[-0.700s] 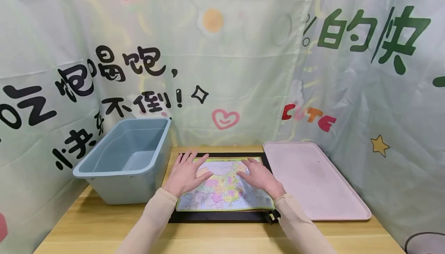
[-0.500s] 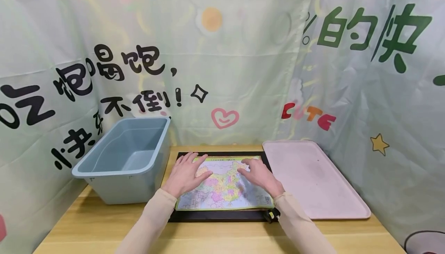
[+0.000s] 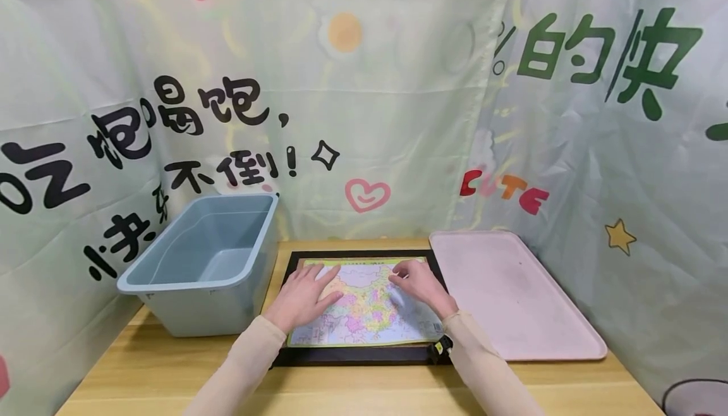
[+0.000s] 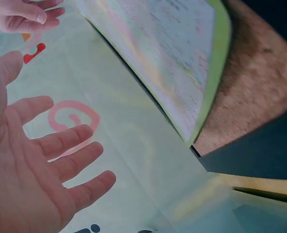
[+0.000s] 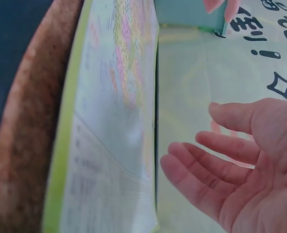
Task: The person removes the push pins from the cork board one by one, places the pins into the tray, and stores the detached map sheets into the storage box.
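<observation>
A colourful printed map (image 3: 364, 308) with a green border lies on a cork board (image 4: 260, 92) with a black frame (image 3: 352, 357). Over the map's left side is my left hand (image 3: 297, 297), fingers spread and fairly straight. My right hand (image 3: 419, 282) is over the right side, its fingers loosely bent and holding nothing. Both wrist views show a gap between the fingers and the paper, with the left hand (image 4: 41, 150) and right hand (image 5: 235, 160) palm toward the map. The map's lower edge looks slightly wavy.
A deep blue plastic bin (image 3: 199, 302) stands left of the board. To the right lies a flat pink tray (image 3: 517, 302), close against the frame. A small black object (image 3: 440, 348) is at my right wrist. Printed cloth (image 3: 364, 119) hangs behind the wooden table (image 3: 341, 391).
My left hand has drawn back slightly toward me and to the left. The fingers of my right hand have come closer together and bent a little more. The map has stayed in place.
</observation>
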`<action>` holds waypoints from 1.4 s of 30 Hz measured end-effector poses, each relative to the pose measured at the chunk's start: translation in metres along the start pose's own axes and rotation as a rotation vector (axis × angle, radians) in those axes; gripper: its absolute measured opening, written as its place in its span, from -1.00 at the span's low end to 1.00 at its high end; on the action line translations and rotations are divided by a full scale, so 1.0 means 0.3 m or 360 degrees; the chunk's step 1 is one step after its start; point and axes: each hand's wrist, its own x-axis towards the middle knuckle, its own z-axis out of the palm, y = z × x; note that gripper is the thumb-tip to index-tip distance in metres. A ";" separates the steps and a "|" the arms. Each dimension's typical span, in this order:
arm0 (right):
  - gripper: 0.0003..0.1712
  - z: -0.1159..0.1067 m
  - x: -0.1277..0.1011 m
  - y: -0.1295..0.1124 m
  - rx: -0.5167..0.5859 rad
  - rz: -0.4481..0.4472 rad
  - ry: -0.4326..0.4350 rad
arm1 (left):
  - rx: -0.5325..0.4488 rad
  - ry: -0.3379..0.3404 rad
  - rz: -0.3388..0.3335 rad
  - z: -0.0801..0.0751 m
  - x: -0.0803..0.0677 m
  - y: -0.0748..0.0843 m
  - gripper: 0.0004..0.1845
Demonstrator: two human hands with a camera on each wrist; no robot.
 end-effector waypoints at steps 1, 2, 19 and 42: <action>-0.76 0.002 0.002 0.001 0.0016 0.0012 -0.0012 | -0.0005 -0.0012 -0.0002 0.001 -0.003 -0.002 -0.35; -0.76 0.003 0.004 0.000 0.0038 0.0027 -0.0020 | -0.0012 -0.0028 -0.0003 0.002 -0.005 -0.004 -0.35; -0.80 0.035 0.038 -0.004 0.0147 -0.0017 -0.0086 | -0.0199 -0.0418 -0.0053 0.041 -0.075 -0.011 -0.39; -0.77 0.069 0.133 0.021 0.0429 0.0172 -0.0243 | -0.0228 -0.0651 -0.0043 0.062 -0.147 -0.044 -0.27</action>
